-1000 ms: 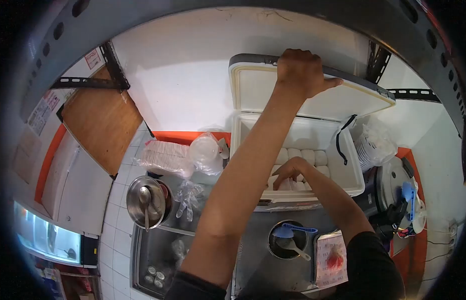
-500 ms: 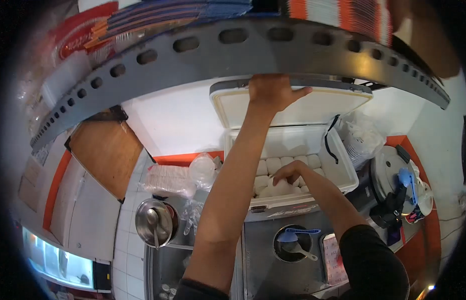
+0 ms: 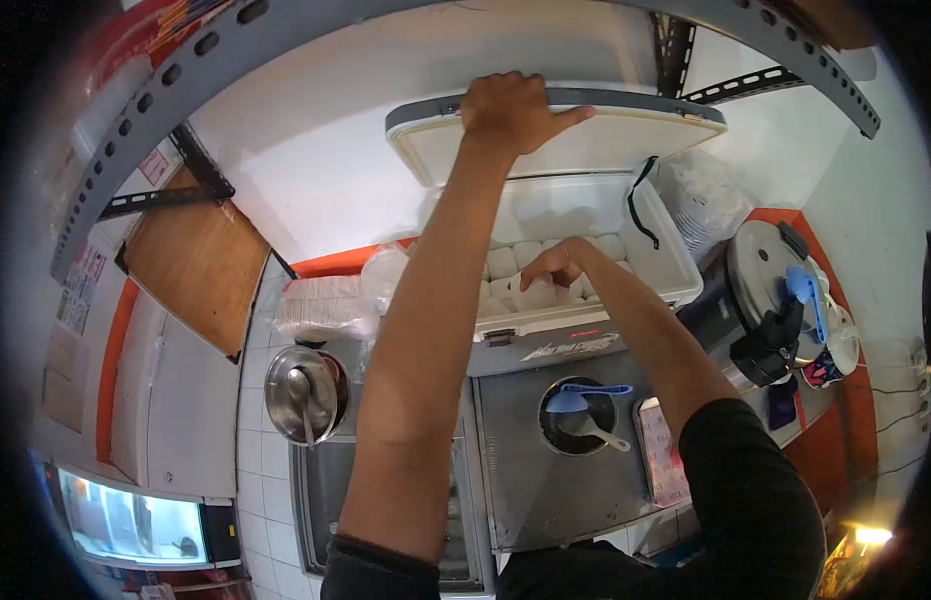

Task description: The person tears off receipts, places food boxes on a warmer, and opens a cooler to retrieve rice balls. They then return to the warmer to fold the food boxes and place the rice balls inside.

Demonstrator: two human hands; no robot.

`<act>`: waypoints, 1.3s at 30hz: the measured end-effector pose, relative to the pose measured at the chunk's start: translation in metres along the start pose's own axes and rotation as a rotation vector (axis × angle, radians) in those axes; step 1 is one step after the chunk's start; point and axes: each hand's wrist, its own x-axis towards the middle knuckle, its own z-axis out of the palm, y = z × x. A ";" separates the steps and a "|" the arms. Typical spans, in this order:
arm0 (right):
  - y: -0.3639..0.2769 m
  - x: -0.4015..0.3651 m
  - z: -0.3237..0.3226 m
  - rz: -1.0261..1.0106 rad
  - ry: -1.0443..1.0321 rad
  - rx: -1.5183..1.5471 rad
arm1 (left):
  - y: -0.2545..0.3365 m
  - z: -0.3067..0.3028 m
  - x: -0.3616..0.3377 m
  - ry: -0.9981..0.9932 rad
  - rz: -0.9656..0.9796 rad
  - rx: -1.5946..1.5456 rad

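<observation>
My left hand (image 3: pixel 516 110) clamps the raised lid (image 3: pixel 636 135) of the cooler (image 3: pixel 676 265) on the surface (image 3: pixel 526 480) — fingers over its top edge. My right hand (image 3: pixel 558 265) curls over the white lumps (image 3: pixel 506 262) inside — whether that grip holds one, I cannot tell.

Under my left hand (image 3: pixel 513 108) the lid (image 3: pixel 626 135) is cream-white inside, with a grey rim. Below that grip the cooler (image 3: pixel 666 250) has white walls, and its front is grey with red and white lettering. Around my right hand (image 3: pixel 556 262) the round pieces (image 3: pixel 501 262) are all plain white. Right of this hand hangs a black strap (image 3: pixel 638 205). Nearer to me than this hand, a blue scoop (image 3: pixel 571 400) lies over a dark pot (image 3: pixel 561 432). Left of my left arm I see a silver steel lid (image 3: pixel 298 395), a brown wooden board (image 3: pixel 191 265) and an orange band (image 3: pixel 331 262) on the white wall (image 3: pixel 316 130). My sleeves (image 3: pixel 756 500) are black.
</observation>
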 end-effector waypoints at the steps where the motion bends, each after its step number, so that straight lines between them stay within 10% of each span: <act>1: -0.008 0.001 0.004 0.039 -0.039 -0.064 | 0.000 0.001 -0.001 0.000 -0.007 0.004; 7: -0.013 0.055 0.002 0.251 -0.134 -0.318 | -0.003 0.018 0.000 0.284 0.022 -0.027; 11: -0.036 0.022 0.032 0.035 -0.265 -0.306 | -0.003 0.001 0.006 0.043 -0.042 -0.131; 15: -0.023 0.060 0.012 -0.039 0.113 -0.267 | -0.013 0.017 0.021 0.293 0.054 -0.118; 27: -0.018 0.076 0.005 -0.151 0.133 -0.112 | -0.014 0.018 0.028 0.195 0.042 -0.143; 39: 0.006 -0.139 0.034 -1.044 -0.064 0.330 | -0.001 0.003 -0.005 0.035 -0.027 -0.186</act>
